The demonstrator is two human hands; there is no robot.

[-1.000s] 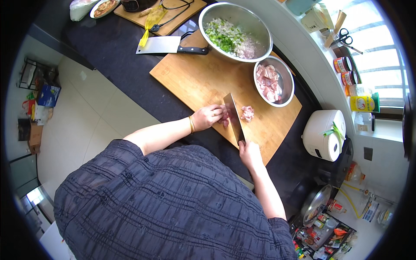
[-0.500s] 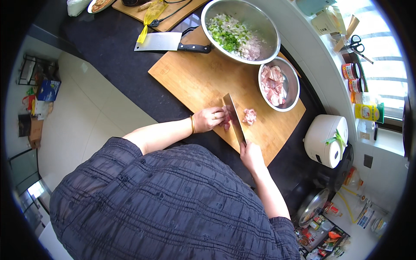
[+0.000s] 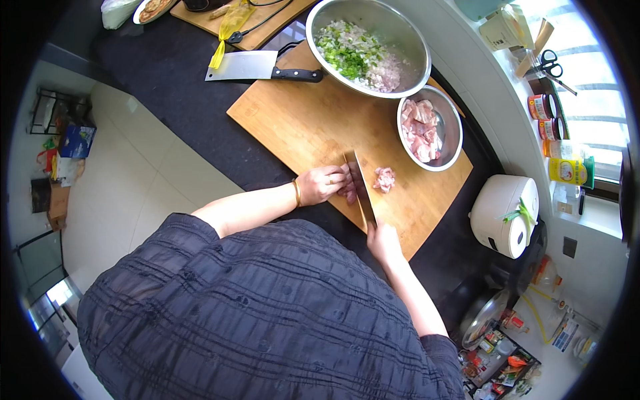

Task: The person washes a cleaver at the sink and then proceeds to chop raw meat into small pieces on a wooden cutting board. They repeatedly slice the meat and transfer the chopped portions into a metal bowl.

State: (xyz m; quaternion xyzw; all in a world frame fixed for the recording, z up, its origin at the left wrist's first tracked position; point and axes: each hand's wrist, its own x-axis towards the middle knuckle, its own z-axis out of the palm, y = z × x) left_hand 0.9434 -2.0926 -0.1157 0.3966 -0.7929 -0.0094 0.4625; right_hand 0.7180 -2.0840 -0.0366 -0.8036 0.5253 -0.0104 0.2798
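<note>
My right hand (image 3: 385, 241) is closed round the handle of a kitchen knife (image 3: 361, 187), whose blade stands on edge on the wooden cutting board (image 3: 293, 123). Just left of the blade, my left hand (image 3: 321, 183) presses bent fingers onto a piece of raw meat (image 3: 349, 192), partly hidden under them. To the right of the blade lies a small heap of chopped meat (image 3: 384, 179). A small steel bowl (image 3: 455, 143) of raw meat pieces (image 3: 420, 130) sits at the board's right side. Behind it is a large steel bowl (image 3: 417, 40) with chopped green and white vegetables (image 3: 353, 53) and minced meat.
A cleaver (image 3: 247, 66) rests by the board's far left corner. A white rice cooker (image 3: 497, 217) with a green onion piece on its lid stands at the right. Jars (image 3: 540, 107) and scissors (image 3: 550, 64) line the windowsill. The dark counter (image 3: 180, 107) ends at the left.
The knife's tip has dropped slightly toward the board, and my right hand has shifted a little down and left. My left hand stays on the meat.
</note>
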